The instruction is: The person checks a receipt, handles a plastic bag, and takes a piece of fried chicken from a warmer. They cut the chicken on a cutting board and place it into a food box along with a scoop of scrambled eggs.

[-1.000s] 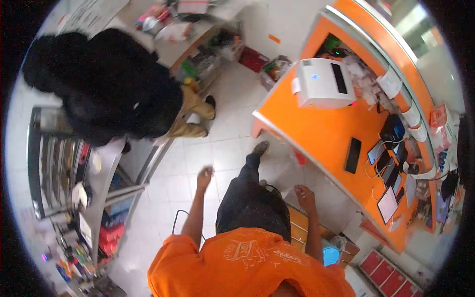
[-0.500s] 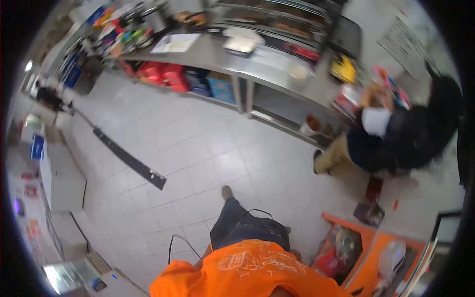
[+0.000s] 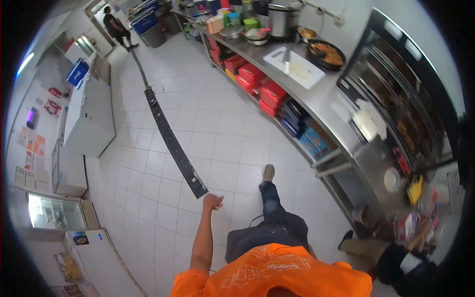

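Note:
My left hand [image 3: 213, 201] hangs out in front over the white tiled floor, its fingers loosely curled, with nothing visible in them. Close to it, as seen from above, ends a long dark strip [image 3: 170, 141] that lies along the floor. My right hand is out of view, hidden by the orange shirt [image 3: 277, 270] or the body. One shoe [image 3: 268, 173] of mine is stretched forward on the tiles.
A steel counter [image 3: 341, 126] on the right bears a cutting board [image 3: 295, 67], a pan of food [image 3: 325, 54] and a glass display case [image 3: 396, 89]. Red boxes [image 3: 252, 74] sit beneath. A co-worker [image 3: 396, 262] is at lower right, another person [image 3: 115, 27] far off. White freezers [image 3: 89, 116] line the left.
The view has turned left, so the counter and co-worker have shifted to the right. My left hand has come into sight, and a foot has stepped forward.

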Demonstrator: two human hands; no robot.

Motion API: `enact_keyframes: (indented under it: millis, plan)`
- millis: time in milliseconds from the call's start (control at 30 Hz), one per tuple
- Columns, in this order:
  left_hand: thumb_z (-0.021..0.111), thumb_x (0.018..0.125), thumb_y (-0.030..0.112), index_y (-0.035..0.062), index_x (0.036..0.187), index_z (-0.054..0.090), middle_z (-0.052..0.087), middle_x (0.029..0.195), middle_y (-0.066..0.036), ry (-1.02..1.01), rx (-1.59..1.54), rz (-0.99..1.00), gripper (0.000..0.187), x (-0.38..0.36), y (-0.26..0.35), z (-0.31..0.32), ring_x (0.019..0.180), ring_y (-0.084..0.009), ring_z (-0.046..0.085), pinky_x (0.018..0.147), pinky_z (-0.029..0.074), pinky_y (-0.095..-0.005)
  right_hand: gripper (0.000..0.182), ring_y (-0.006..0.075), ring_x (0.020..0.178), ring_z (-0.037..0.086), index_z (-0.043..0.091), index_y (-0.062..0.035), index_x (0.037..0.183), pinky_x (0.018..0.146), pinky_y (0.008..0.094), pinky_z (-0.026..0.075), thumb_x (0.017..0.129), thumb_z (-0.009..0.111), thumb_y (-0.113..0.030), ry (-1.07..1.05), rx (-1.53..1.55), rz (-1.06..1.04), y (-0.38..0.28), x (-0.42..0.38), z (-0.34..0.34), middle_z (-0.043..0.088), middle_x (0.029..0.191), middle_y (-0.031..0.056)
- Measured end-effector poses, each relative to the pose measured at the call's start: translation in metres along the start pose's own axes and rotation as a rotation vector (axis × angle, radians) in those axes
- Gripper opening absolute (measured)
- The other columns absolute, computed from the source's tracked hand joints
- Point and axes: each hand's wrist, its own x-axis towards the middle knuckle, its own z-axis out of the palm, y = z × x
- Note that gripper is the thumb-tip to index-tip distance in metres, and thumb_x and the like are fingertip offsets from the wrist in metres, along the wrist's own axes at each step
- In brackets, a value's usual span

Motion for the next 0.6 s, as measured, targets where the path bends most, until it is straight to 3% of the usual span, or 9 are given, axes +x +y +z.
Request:
enact_keyframes:
  millis: [33,167,333,367,400,433,467,500,600]
  plan:
    - [0.053,0.096,0.042,0.0023,0.074,0.068,0.068,0.061,-0.01,0.124,-0.218,-0.424,0.048,0.011,0.069,-0.04,0.048,-0.0173,0.064,0.05,0.054,-0.0322,0.036,0.0241,0.095,0.064,0.067,-0.0086,0.105,0.082,0.0377,0.049,0.087,0.063,-0.039,-0.03,-0.028,-0.024,-0.031,0.037,0.003,0.068,0.099,0.0115]
    - [0.05,0.095,0.037,0.0017,0.071,0.068,0.065,0.055,-0.008,0.467,-0.122,-0.259,0.046,0.094,0.081,-0.098,0.047,-0.0204,0.064,0.056,0.055,-0.0346,0.04,0.0259,0.1,0.065,0.068,-0.0095,0.108,0.085,0.038,0.049,0.086,0.063,-0.042,-0.303,0.152,-0.417,-0.181,0.185,0.003,0.07,0.103,0.012]
    - [0.063,0.084,0.028,0.0009,0.079,0.071,0.07,0.075,-0.016,0.469,-0.255,-0.556,0.028,0.108,0.006,-0.064,0.06,-0.0235,0.069,0.05,0.055,-0.038,0.032,0.0346,0.097,0.066,0.069,-0.0074,0.1,0.084,0.0421,0.05,0.093,0.053,-0.034,0.146,-0.411,-0.646,-0.457,0.357,-0.015,0.07,0.099,0.0168]
    - [0.067,0.076,0.026,0.0054,0.081,0.068,0.07,0.078,-0.014,0.049,-0.145,-0.769,0.021,0.107,-0.002,-0.072,0.069,-0.0275,0.07,0.065,0.056,-0.0426,0.029,0.0358,0.092,0.067,0.068,-0.006,0.102,0.08,0.0417,0.051,0.094,0.052,-0.028,0.105,-0.357,-0.764,-0.528,0.364,-0.017,0.07,0.098,0.0169]
    - [0.068,0.076,0.027,0.0092,0.081,0.07,0.071,0.08,-0.013,-0.113,0.289,-0.241,0.019,0.102,-0.032,-0.049,0.074,-0.0272,0.07,0.066,0.055,-0.0427,0.026,0.0323,0.088,0.068,0.068,-0.0034,0.102,0.077,0.0397,0.052,0.093,0.051,-0.021,-0.007,-0.328,-0.701,-0.592,0.388,-0.014,0.07,0.094,0.0169]
    - [0.065,0.078,0.026,0.013,0.08,0.072,0.071,0.081,-0.012,-0.03,0.449,-0.233,0.015,0.091,-0.023,-0.044,0.075,-0.0284,0.07,0.065,0.054,-0.0404,0.025,0.0256,0.086,0.069,0.067,-0.0011,0.105,0.077,0.0377,0.052,0.091,0.052,-0.016,-0.012,-0.417,-0.778,-0.656,0.414,-0.006,0.071,0.093,0.0157]
    - [0.061,0.079,0.027,0.0126,0.078,0.071,0.071,0.079,-0.012,-0.145,0.278,-0.507,0.018,0.089,-0.021,-0.038,0.075,-0.0288,0.07,0.065,0.054,-0.041,0.024,0.0197,0.084,0.068,0.066,0.0004,0.106,0.076,0.0341,0.053,0.089,0.054,-0.013,0.078,-0.34,-0.933,-0.744,0.377,-0.001,0.071,0.089,0.0133]
    - [0.06,0.079,0.028,0.0088,0.076,0.071,0.07,0.077,-0.013,0.276,0.073,-0.81,0.022,0.077,-0.011,-0.024,0.074,-0.0296,0.07,0.062,0.053,-0.0411,0.023,0.0158,0.083,0.067,0.066,0.0002,0.106,0.076,0.0305,0.052,0.089,0.056,-0.012,-0.005,-0.306,-0.81,-0.792,0.412,0.015,0.07,0.088,0.0114]
    - [0.059,0.079,0.026,0.0036,0.078,0.07,0.07,0.076,-0.013,0.111,0.178,-0.742,0.025,0.051,-0.012,-0.036,0.072,-0.0291,0.068,0.059,0.051,-0.0414,0.022,0.0121,0.083,0.065,0.066,-0.0006,0.107,0.076,0.028,0.052,0.091,0.057,-0.013,-0.151,-0.232,-0.986,-0.959,0.416,0.057,0.069,0.088,0.0077]
